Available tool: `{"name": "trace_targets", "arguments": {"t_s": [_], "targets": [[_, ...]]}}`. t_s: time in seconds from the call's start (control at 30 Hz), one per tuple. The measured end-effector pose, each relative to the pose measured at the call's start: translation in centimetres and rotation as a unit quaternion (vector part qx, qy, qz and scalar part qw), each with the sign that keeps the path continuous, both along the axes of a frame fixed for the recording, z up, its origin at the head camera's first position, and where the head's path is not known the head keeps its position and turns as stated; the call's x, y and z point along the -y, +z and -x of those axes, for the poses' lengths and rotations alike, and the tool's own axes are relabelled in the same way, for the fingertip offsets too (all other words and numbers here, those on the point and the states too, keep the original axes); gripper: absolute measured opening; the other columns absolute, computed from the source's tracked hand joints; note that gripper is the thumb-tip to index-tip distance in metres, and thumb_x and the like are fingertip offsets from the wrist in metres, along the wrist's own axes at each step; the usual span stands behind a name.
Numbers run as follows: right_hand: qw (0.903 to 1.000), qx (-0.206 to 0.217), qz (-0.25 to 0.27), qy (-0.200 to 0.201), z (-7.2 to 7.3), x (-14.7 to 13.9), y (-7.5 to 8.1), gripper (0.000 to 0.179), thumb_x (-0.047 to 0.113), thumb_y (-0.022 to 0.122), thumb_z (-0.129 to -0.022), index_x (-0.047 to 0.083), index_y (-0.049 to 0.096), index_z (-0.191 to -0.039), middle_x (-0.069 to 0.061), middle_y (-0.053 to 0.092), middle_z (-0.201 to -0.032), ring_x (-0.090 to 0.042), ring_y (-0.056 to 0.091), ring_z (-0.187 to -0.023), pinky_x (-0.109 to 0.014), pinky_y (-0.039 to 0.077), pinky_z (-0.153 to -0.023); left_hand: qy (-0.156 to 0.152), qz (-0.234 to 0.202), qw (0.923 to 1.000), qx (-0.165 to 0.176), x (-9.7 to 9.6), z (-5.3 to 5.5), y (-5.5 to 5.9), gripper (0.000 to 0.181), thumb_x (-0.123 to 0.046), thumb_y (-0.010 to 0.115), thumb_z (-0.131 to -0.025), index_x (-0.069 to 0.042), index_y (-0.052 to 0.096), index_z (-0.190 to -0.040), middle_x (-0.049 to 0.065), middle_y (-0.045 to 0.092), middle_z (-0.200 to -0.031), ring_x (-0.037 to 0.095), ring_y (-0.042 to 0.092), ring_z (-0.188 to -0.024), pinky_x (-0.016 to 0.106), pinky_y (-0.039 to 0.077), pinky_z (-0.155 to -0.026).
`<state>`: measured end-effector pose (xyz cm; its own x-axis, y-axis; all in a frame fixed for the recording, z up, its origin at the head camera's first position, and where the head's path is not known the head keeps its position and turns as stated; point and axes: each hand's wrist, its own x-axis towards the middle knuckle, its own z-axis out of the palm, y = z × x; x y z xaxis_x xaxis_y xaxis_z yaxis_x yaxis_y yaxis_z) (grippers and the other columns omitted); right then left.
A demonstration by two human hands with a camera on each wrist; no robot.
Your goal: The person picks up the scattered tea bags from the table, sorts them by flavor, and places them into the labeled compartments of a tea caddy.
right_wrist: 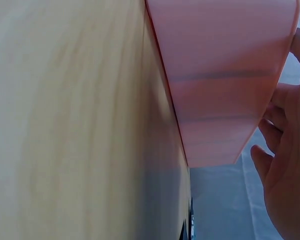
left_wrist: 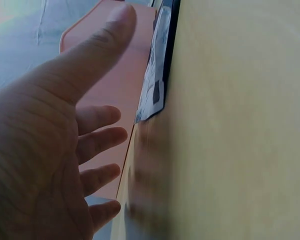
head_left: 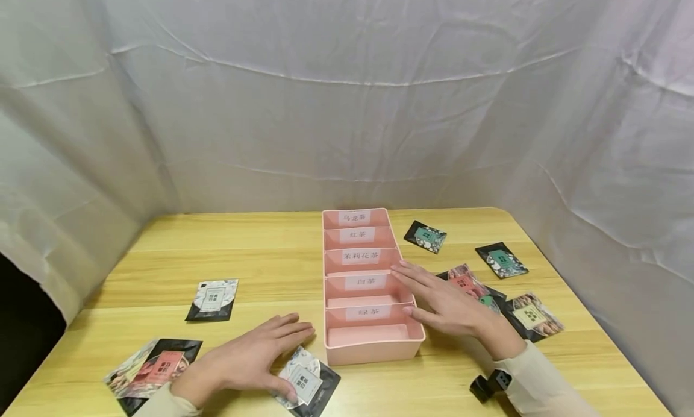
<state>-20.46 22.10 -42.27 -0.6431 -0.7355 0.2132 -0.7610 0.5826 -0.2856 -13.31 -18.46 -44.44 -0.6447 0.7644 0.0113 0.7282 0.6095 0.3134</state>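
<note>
"Where was the nearest packet (head_left: 305, 382)?"

"On the table (head_left: 276, 254), beside the near left corner of the box (head_left: 374, 352), under the left hand (head_left: 252, 360), whose fingers were spread, pinching nothing. Thin, it might have slid if nudged."

"And the right hand (head_left: 447, 302)?"

"Fingers outstretched at the box's right rim; a push could have shifted it."

"Room?"

"Bare wood left of the box; the near table edge was out of view."

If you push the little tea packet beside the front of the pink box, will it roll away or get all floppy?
The tea packet looks flat, so it would probably slide rather than roll. It's small and thin, so it's likely light. Its edge looks fairly straight in the left wrist view, so it might bend only a little.
</note>
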Motion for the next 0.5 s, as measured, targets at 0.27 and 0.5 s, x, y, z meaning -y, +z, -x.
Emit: {"name": "trace_targets", "arguments": {"t_s": [0.27,0.5], "targets": [[1.0,-0.002,0.003,0.001,0.02,-0.01,-0.1,0.066,0.038,0.055,-0.099,0.02,0.027,-0.156,-0.006,0.026,-0.16,-0.026,0.023,-0.146,-0.056,0.035,-0.109,-0.003,0.006,0.9999,0.013,0.01,-0.02,-0.08,0.089,-0.072,0.055,-0.081,-0.016,0.043,-0.149,0.0,0.042,-0.152,0.035,0.03,-0.141,0.055,0.028,-0.112],[1.0,0.001,0.005,0.002,0.04,-0.05,-0.18,0.066,0.037,0.055,-0.099,0.019,0.028,-0.156,-0.008,0.025,-0.16,-0.026,0.024,-0.146,-0.057,0.035,-0.108,-0.01,0.008,0.9999,0.011,0.05,-0.06,0.05,0.083,-0.07,0.053,-0.084,-0.015,0.048,-0.146,-0.002,0.042,-0.152,0.035,0.031,-0.141,0.054,0.03,-0.112]]}}
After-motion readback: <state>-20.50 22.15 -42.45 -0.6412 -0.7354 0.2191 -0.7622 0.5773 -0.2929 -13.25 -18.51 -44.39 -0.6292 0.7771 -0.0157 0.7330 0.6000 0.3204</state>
